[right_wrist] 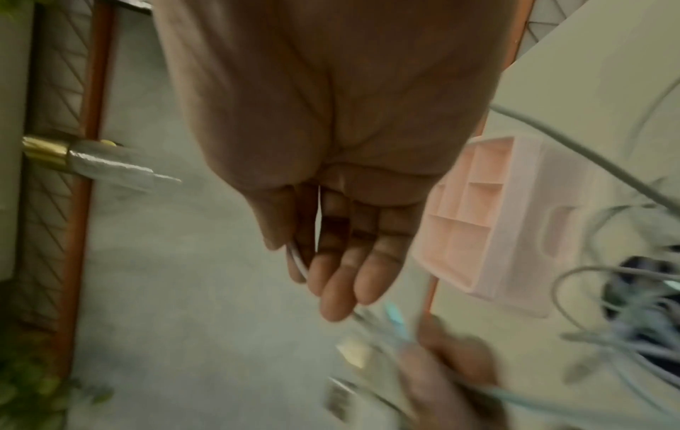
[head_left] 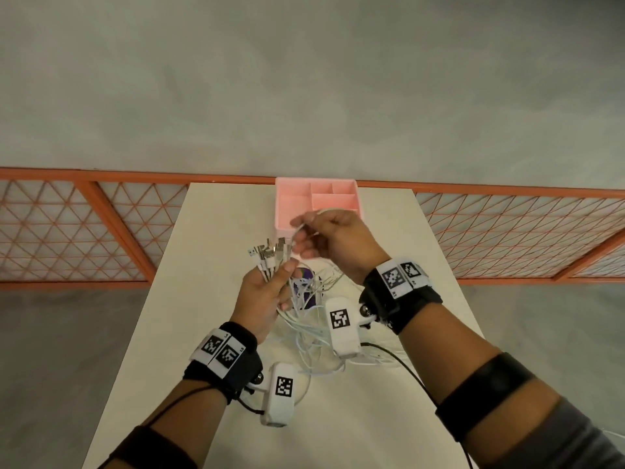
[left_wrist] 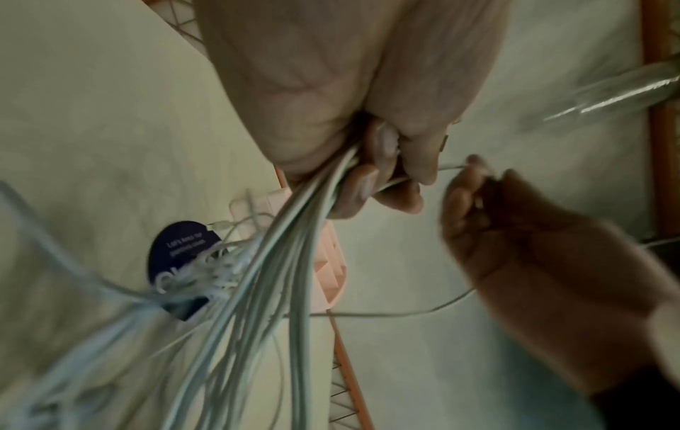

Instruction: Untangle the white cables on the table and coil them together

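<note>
My left hand (head_left: 267, 289) grips a bunch of white cables (left_wrist: 294, 232) just below their USB plugs (head_left: 269, 253), which fan out above the fist. The rest of the white cables (head_left: 314, 336) hangs down in a tangle onto the table. My right hand (head_left: 324, 238), raised just to the right and above, pinches one single white cable (right_wrist: 298, 263) between thumb and forefinger, its other fingers fairly straight. That single white cable (left_wrist: 447, 168) runs from the left fist across to the right hand (left_wrist: 515, 238).
A pink compartment tray (head_left: 316, 198) stands at the table's far edge, right behind my right hand. A dark blue round tag (left_wrist: 180, 250) lies on the cream table (head_left: 176, 333) under the tangle. An orange mesh railing (head_left: 67, 228) runs behind the table.
</note>
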The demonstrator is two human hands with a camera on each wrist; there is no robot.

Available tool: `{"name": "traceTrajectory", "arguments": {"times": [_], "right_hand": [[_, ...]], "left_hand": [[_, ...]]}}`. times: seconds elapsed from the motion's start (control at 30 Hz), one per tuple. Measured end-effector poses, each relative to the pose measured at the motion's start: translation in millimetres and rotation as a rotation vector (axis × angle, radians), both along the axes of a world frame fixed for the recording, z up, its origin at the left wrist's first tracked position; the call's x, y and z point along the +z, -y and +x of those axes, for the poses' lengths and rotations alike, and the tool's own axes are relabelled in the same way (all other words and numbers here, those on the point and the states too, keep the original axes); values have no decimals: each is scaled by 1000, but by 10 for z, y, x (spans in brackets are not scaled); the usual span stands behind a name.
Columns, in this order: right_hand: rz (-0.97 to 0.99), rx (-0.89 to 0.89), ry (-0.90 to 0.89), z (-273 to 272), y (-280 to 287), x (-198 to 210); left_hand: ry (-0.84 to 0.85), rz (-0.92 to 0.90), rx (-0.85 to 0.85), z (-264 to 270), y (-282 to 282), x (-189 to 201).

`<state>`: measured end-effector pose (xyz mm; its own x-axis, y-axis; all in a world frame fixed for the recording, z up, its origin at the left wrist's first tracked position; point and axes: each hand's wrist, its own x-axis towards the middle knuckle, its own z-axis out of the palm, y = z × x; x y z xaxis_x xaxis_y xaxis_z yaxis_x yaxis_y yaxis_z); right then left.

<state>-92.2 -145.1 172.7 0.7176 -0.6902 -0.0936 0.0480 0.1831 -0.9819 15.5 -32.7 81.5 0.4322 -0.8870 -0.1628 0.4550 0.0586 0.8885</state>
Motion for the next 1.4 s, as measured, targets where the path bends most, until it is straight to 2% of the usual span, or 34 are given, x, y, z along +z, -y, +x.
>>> {"name": "traceTrajectory", "arguments": {"times": [0.13, 0.2, 0.3, 0.43, 0.67, 0.77, 0.8, 0.87, 0.93, 1.07, 1.23, 1.33, 1.4], "right_hand": [[24, -231, 282, -34, 213, 442], [1, -318, 363, -100, 338, 639], [-67, -370, 375, -171, 437, 737], [-12, -437, 411, -218, 490, 589], [171, -497, 220, -424, 562, 259], [203, -432, 82, -515, 568, 220], [144, -393, -28, -549, 563, 194], [-94, -274, -334, -613, 557, 71], [-314, -88, -595, -655, 511, -76], [-501, 218, -877, -657, 302, -288], [-552, 501, -926, -537, 7, -280], [-510, 493, -748, -475, -30, -102], [-510, 441, -644, -473, -14, 79]], "left_hand": [[-34, 113, 34, 54, -99, -180], [-36, 149, 54, 96, -151, -252], [-11, 147, 33, 139, -173, -268], [-47, 123, -10, 164, -140, -192], [-83, 232, -37, 166, -181, -283], [-64, 295, -26, 152, -207, -329], [-72, 298, -10, 147, -210, -327], [-89, 276, 27, 149, -202, -300], [-83, 233, 48, 149, -167, -240], [-55, 85, 49, 106, -59, -18], [107, -74, -97, 38, 81, 148], [222, -55, -220, -45, 116, 163], [190, -26, -219, -97, 115, 152]]}}
